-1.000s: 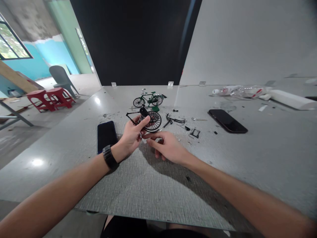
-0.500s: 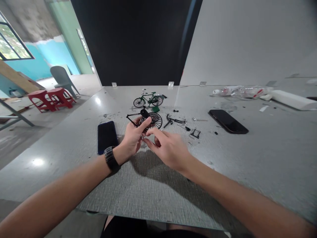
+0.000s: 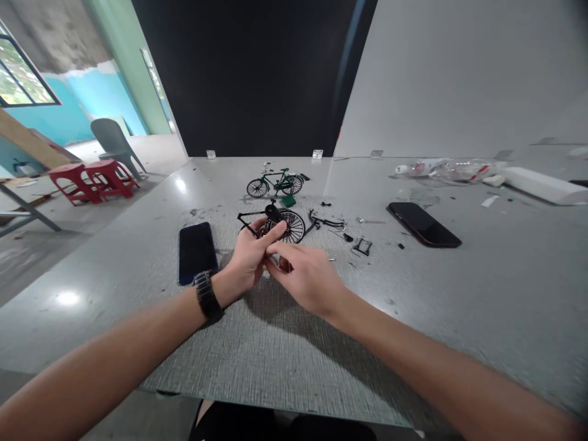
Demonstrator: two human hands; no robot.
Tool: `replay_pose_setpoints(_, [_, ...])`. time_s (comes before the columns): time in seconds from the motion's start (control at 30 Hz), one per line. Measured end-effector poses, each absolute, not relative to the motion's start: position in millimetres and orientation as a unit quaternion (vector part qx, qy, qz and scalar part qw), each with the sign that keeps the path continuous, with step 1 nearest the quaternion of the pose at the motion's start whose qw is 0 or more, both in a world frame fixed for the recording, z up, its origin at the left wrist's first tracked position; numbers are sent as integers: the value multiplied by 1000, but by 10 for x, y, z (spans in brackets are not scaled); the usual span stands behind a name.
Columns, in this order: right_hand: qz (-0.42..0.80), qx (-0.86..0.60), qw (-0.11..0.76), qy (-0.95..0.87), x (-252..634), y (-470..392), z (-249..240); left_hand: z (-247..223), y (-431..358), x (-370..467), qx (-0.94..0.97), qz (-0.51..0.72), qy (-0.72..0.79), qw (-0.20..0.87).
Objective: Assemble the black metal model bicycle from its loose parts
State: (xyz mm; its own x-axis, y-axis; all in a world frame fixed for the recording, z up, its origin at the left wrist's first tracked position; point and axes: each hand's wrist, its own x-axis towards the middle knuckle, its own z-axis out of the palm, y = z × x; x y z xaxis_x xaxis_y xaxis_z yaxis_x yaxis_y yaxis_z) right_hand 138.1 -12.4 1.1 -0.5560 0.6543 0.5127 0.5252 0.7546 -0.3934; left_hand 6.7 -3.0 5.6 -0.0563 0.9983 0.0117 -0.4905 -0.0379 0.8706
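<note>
My left hand [image 3: 250,254] is closed around a black model bicycle frame [image 3: 252,214]. A spoked wheel [image 3: 294,226] is on the frame's right end, and a dark rounded part sits above my thumb. My right hand [image 3: 307,272] is pinched against my left fingertips, just below the frame. What lies between its fingers is hidden. A short silvery tip [image 3: 331,260] shows beyond the right knuckles; I cannot tell whether it is held. Behind the hands stands a green model bicycle [image 3: 275,182], upright, with a small green piece [image 3: 288,201] in front of it.
Black bicycle parts [image 3: 327,220] and a small black bracket [image 3: 362,246] lie right of my hands. One phone [image 3: 197,252] is by my left wrist, another phone [image 3: 423,225] farther right. Clear plastic packaging [image 3: 454,170] and a white block [image 3: 544,185] lie at the back right.
The black frame has shifted slightly right and down in view. A small silvery piece seen between my fingertips earlier is now covered. My right fingers have closed in on the left hand.
</note>
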Motion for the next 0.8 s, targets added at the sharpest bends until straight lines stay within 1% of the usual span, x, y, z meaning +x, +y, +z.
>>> replay_pose_setpoints(0.13, [109,-336,322,-878,1391,-116,3,38,-32,63,364,621,352,599])
replay_pose_setpoints(0.4, [64,-314,341,-884,1408,-136,-7,12,-26,51,393,602,337,607])
replay_pose_setpoints(0.6, [97,-298,371,-874,1423,-153,21,-2,-15,57,390,603,340,607])
replay_pose_setpoints(0.8, [120,-304,365,-872,1431,-148,33,9,-18,65,376,617,354,594])
